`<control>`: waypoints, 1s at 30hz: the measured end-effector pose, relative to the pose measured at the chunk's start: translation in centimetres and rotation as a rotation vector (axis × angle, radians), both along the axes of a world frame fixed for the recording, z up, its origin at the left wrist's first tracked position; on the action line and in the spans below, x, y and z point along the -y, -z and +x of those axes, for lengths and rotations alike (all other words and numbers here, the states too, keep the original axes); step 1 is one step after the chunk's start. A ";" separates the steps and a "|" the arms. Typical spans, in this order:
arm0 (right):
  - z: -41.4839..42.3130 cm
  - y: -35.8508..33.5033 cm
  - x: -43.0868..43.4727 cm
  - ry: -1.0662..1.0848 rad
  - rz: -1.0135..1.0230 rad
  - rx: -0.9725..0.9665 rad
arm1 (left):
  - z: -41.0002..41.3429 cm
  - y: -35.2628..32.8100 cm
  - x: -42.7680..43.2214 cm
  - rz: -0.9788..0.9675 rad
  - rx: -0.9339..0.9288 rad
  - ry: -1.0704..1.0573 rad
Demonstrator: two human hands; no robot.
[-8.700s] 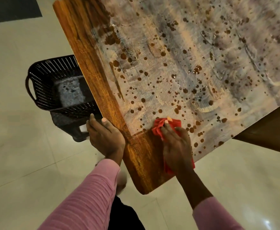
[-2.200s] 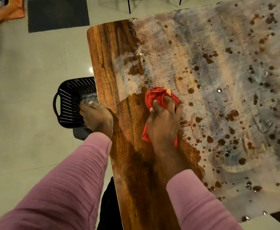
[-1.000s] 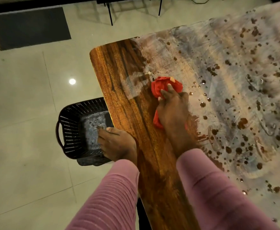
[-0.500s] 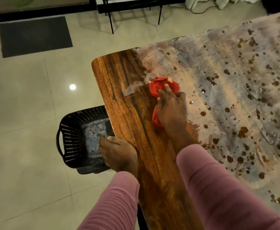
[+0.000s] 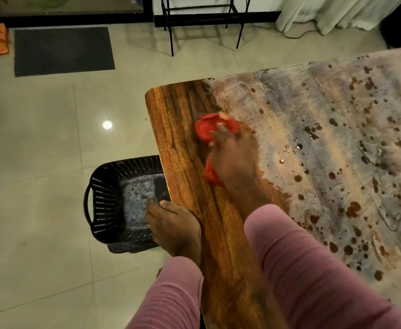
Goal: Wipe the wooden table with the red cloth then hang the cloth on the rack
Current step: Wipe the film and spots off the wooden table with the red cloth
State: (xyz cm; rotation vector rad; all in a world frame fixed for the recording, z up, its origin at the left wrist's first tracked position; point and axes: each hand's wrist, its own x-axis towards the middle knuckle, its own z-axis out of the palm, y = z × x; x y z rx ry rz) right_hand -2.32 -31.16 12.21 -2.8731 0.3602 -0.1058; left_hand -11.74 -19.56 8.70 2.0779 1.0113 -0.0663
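My right hand [image 5: 232,160] lay flat on the crumpled red cloth [image 5: 206,129], fingers spread over it and pressing it down on the long wooden bench [image 5: 185,110]; the hand was blurred. The cloth sat near the bench's far left corner, at the line where bare dark wood met the pale, brown-spotted film [image 5: 325,119] covering the rest of the top. Nearly nine seconds earlier the cloth had been down at the near corner with only a thin strip wiped. By this moment the bare strip ran along the whole left edge, and since half a second before the cloth had crept a little farther toward the far edge.

My left hand [image 5: 173,224] had stayed on the bench's left edge, thumb on top. I could not tell whether its fingers curled under. Just beside it, on the floor, stood the black perforated plastic basket [image 5: 104,198]. More of the room showed than before: the black metal rack [image 5: 201,17] and a dark grey floor mat [image 5: 64,51].
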 end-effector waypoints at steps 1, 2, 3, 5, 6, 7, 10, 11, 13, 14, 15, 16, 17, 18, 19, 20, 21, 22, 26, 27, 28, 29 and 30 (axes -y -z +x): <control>0.6 -0.3 1.2 0.105 0.030 -0.008 | -0.1 -0.2 -0.1 -0.008 -0.011 0.007; 1.2 -0.7 2.0 0.188 0.052 -0.009 | -0.2 -0.3 -0.3 -0.023 -0.030 0.011; 1.7 -0.9 2.2 0.247 0.073 0.004 | 0.0 -0.4 -0.7 -0.033 -0.057 0.009; 2.0 -1.3 0.8 0.297 0.135 0.052 | 1.5 -0.4 -1.7 -0.025 -0.095 -0.016; 1.8 -1.4 -0.4 0.263 0.154 0.069 | 2.9 -0.4 -2.1 -0.013 -0.084 -0.034; 1.6 -1.2 -1.8 0.173 0.142 0.078 | 4.6 -0.5 -2.3 -0.001 -0.052 -0.046; 0.9 0.1 -4.2 -0.180 0.091 0.079 | 10.5 -1.0 -1.5 0.091 0.100 0.035; 1.1 0.4 -3.7 -0.236 0.074 0.083 | 12.0 -1.1 -0.9 0.137 0.150 0.059; 2.1 0.9 -1.4 -0.248 0.025 0.100 | 13.9 -0.8 0.3 0.231 0.192 0.063; 2.7 1.2 0.1 -0.202 -0.001 0.101 | 14.3 -0.4 0.7 0.281 0.191 0.067; 3.4 1.3 1.7 -0.120 -0.009 0.104 | 14.3 0.0 1.0 0.331 0.189 0.082; 4.2 1.3 3.4 -0.010 0.017 0.117 | 14.3 0.5 1.2 0.381 0.192 0.097; 5.2 1.2 4.8 0.107 0.073 0.150 | 14.4 1.0 1.3 0.421 0.203 0.094; 6.1 1.0 5.9 0.217 0.146 0.197 | 14.5 1.3 1.2 0.452 0.216 0.072; 7.0 0.9 6.5 0.309 0.214 0.237 | 14.7 1.6 1.2 0.476 0.228 0.046; 7.7 0.7 6.4 0.363 0.254 0.247 | 14.8 1.7 1.1 0.500 0.234 0.032; 8.3 0.6 5.8 0.372 0.269 0.241 | 14.9 1.8 1.1 0.521 0.233 0.033; 8.7 0.4 4.8 0.340 0.280 0.236 | 14.9 1.9 1.1 0.538 0.231 0.041; 8.9 0.7 0.4 -0.105 0.203 0.131 | 14.6 1.7 1.3 0.602 0.207 0.047; 8.9 0.8 0.0 -0.210 0.158 0.107 | 14.5 1.7 1.3 0.605 0.195 0.047; 9.1 0.9 0.3 -0.290 0.117 0.099 | 14.5 1.6 1.3 0.603 0.181 0.054; 9.4 1.0 1.2 -0.340 0.081 0.092 | 14.5 1.6 1.4 0.604 0.166 0.069; 9.8 1.0 2.3 -0.350 0.058 0.079 | 14.5 1.4 1.4 0.611 0.149 0.087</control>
